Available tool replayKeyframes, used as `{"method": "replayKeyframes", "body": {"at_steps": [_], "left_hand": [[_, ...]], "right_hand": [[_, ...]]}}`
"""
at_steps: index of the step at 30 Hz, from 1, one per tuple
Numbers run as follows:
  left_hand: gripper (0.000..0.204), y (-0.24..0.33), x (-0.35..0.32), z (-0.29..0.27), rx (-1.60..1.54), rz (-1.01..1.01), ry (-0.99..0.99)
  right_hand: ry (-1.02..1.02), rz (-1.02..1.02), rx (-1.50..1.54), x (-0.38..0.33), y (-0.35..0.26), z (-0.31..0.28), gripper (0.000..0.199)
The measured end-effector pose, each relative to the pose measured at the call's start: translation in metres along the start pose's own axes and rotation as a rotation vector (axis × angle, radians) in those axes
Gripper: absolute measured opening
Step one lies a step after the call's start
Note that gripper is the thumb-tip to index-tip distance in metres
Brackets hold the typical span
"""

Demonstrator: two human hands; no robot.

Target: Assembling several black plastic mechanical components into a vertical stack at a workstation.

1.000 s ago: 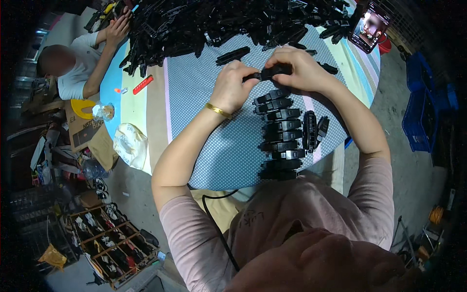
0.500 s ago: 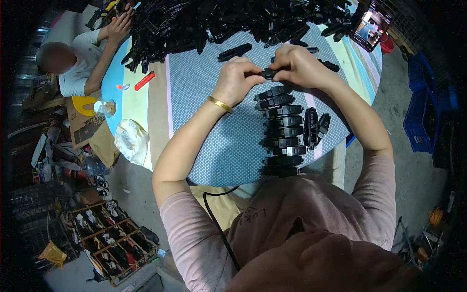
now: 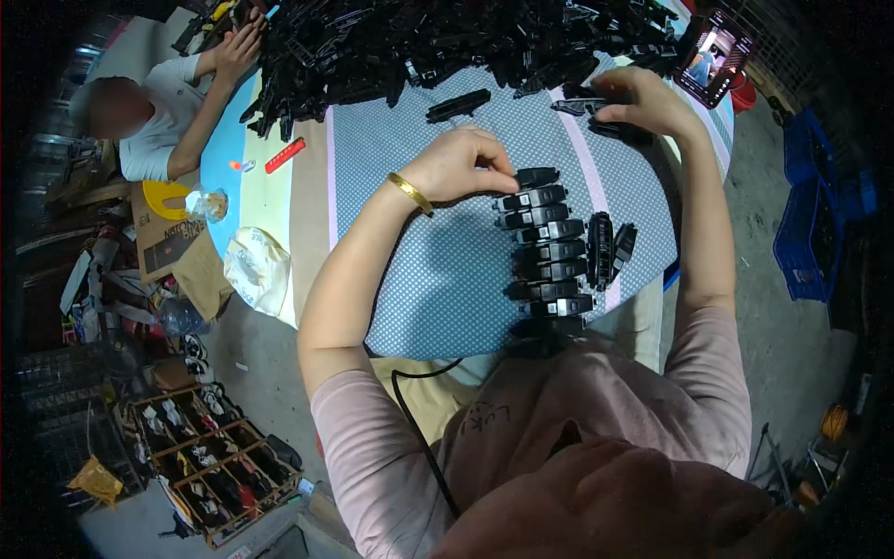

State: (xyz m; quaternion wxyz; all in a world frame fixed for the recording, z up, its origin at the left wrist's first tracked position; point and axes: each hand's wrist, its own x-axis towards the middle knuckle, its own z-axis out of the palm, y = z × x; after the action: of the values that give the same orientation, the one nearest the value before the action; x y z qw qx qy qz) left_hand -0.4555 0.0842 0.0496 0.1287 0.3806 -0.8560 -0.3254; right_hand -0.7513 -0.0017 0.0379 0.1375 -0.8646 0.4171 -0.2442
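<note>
A column of several black plastic parts (image 3: 549,252) lies on the dotted tablecloth in front of me. At its far end, my left hand (image 3: 461,168) has thumb and fingers closed at the left end of a black plastic part (image 3: 537,177). My right hand (image 3: 652,104) reaches to the far right, thumb and forefinger apart around loose black parts (image 3: 579,106) on the cloth; nothing is visibly lifted. Right of the column lie a longer ribbed black part (image 3: 600,250) and a smaller one (image 3: 624,244).
A large heap of black parts (image 3: 372,56) covers the table's far side. At the right corner stands a phone (image 3: 712,65). On the left are a red strip (image 3: 285,156), a white bag (image 3: 254,270) and a co-worker's hands (image 3: 237,48). Blue crates (image 3: 808,233) stand on the floor.
Both hands were together over a small black part. Now the left has come nearer, to the column's far end with that part, and the right has moved away to the loose parts.
</note>
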Motion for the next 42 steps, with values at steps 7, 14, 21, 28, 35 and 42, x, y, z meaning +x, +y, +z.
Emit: {"method": "replayKeyframes", "body": {"at_steps": [7, 14, 21, 28, 35, 42], "left_hand": [[0.035, -0.005, 0.023, 0.033, 0.287, 0.175, 0.642], [0.032, -0.004, 0.022, 0.030, 0.127, 0.103, 0.481], [0.021, 0.009, 0.016, 0.037, 0.007, -0.003, 0.626], [0.017, -0.004, 0.007, 0.030, 0.164, -0.037, 0.598], [0.020, -0.006, 0.004, 0.030, 0.286, -0.043, 0.591], [0.024, -0.003, 0.002, 0.030, 0.261, -0.111, 0.552]], "right_hand": [[-0.075, -0.259, 0.158, 0.008, -0.051, 0.040, 0.026], [-0.038, -0.066, 0.202, 0.010, -0.046, 0.033, 0.023], [-0.220, -0.209, 0.277, 0.012, -0.047, 0.045, 0.020], [0.078, -0.266, -0.040, 0.005, -0.052, 0.030, 0.016], [-0.069, -0.358, -0.001, -0.004, -0.067, 0.029, 0.023], [-0.029, -0.133, 0.220, -0.002, -0.069, 0.027, 0.026]]}}
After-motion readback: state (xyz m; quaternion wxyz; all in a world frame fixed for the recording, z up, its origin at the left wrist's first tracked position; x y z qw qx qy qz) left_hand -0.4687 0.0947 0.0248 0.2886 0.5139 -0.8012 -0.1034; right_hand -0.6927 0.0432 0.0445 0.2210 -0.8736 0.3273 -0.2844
